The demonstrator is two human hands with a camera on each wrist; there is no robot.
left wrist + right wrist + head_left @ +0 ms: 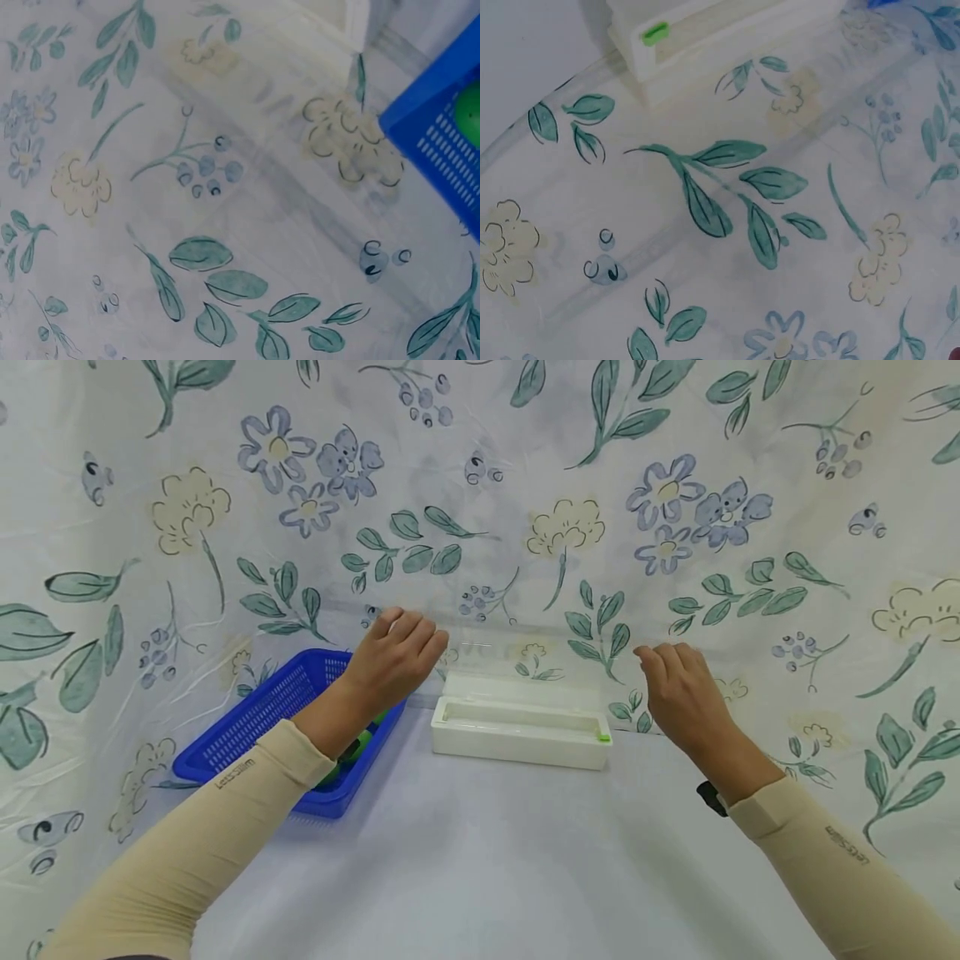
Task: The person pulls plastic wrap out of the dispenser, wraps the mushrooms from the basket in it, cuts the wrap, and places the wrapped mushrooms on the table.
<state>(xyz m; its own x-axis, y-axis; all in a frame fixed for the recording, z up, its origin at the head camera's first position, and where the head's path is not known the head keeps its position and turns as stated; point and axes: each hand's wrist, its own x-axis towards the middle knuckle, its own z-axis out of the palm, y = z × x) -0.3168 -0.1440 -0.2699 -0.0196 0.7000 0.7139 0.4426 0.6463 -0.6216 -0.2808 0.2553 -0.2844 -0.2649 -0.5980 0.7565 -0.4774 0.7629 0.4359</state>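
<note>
My left hand (397, 652) is raised between the blue basket and the white box, in front of the patterned backdrop. Its fingers bend away from the head view and their tips are hidden. To the right of the box, my right hand (682, 693) is also raised, fingers bent. I cannot tell whether either hand pinches something. The long white box (517, 752) rests on the table with its top open and a translucent flap (525, 687) up behind it. A small green piece (603, 737) sits at its right end.
A blue perforated basket (247, 718) stands at left, partly behind my left forearm, with green and dark things (360, 746) inside. The white table (480, 860) meets a flowered sheet (480, 527) behind the box. A black band (711, 797) is at my right wrist.
</note>
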